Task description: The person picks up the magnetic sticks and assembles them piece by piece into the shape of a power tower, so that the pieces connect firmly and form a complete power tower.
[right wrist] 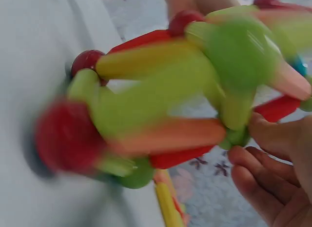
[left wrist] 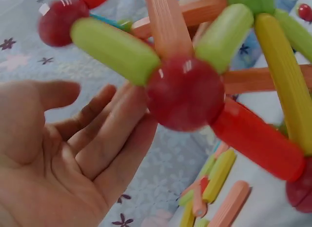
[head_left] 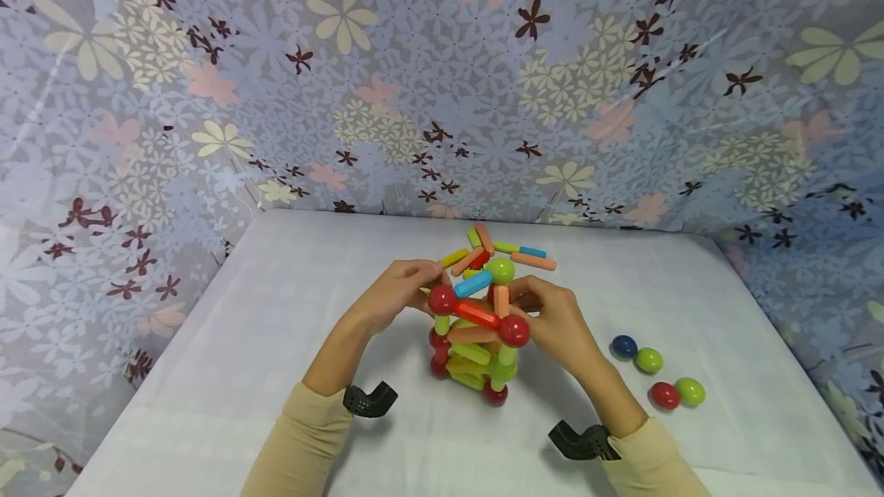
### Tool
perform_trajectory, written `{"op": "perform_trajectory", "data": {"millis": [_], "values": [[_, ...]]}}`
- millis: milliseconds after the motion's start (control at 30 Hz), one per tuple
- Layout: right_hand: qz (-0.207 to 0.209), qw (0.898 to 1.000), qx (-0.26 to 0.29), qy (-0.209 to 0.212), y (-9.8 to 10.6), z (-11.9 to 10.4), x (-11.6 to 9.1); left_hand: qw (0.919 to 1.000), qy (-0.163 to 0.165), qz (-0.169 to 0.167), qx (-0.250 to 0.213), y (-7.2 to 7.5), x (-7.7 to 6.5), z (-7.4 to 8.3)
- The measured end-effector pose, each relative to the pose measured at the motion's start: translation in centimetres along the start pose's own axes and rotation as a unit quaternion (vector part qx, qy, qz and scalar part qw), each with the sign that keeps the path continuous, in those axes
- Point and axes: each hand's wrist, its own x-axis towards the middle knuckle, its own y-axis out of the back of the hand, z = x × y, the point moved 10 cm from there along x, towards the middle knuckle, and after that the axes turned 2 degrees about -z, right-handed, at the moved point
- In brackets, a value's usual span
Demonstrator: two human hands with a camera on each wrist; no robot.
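Structure (head_left: 473, 335) of rods and balls, located on white table (head_left: 297, 267) between left hand (head_left: 397, 294) and right hand (head_left: 549, 320). Long axis: apparently vertical, with 3 upper balls (head_left: 513, 330) clearly visible at top and 2 lower red balls (head_left: 495, 393) visible at base. Governing relation, by judgement: direction of structure from fingertips. From left hand, inward to the right; from right hand, inward to the left; from both, also toward the near side, with fingers at the far flanks and near face uncovered. Left hand: fingers relaxed, thumb standing apart, nothing enclosed; in left wrist view, fingertips just behind corner ball (left wrist: 185, 92), beside green rod (left wrist: 114, 51). Exact contact hidden; light touch probable, firm hold unlikely. Right hand: in right wrist view, thumb and fingertips apparently pinching structure at green joint ball (right wrist: 236, 137). Blur present; impossible to tell ball from adjoining rod end as point of pressure. Nearer hand: neither, both being at structure. For any adjustment, treat right side as anchored and left side as free; judge risk of twist about the vertical axis accordingly. Surrounding parts: yellow rod (head_left: 454, 258) near left fingertips; orange rod (head_left: 534, 261) beyond right hand; 4 loose balls (head_left: 625, 347), in 2 pairs, well apart from structure on the right, nearer to right hand.
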Motion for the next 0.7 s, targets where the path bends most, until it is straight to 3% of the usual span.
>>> {"op": "perform_trajectory", "data": {"millis": [67, 133, 267, 367, 500, 600, 700], "values": [[0.007, 1.000, 0.018, 0.015, -0.5, -0.2, 0.1, 0.9995, 0.006, -0.022, 0.020, -0.8, 0.1, -0.2], [0.007, 0.999, 0.031, 0.032, -0.9, -0.4, 0.0, 0.9980, -0.004, -0.022, 0.060, -1.4, 0.3, -0.1], [0.001, 0.998, 0.028, 0.051, -1.3, -0.1, -0.1, 0.9899, -0.056, 0.035, 0.126, -1.8, 0.3, 1.2], [-0.008, 0.999, 0.011, 0.040, -1.6, 0.8, 0.2, 0.9903, -0.104, 0.035, 0.086, -2.5, 0.2, 2.2], [-0.029, 0.998, -0.047, 0.014, -2.4, 3.0, 1.4, 0.9874, -0.153, -0.039, -0.013, -4.1, 0.1, 3.1], [-0.061, 0.993, -0.103, 0.018, -3.5, 4.7, 2.5, 0.9812, -0.173, -0.072, -0.048, -4.7, -0.2, 3.6], [-0.100, 0.982, -0.158, 0.025, -4.7, 6.2, 3.0, 0.9799, -0.173, -0.086, -0.052, -4.9, -0.2, 3.4]]}}
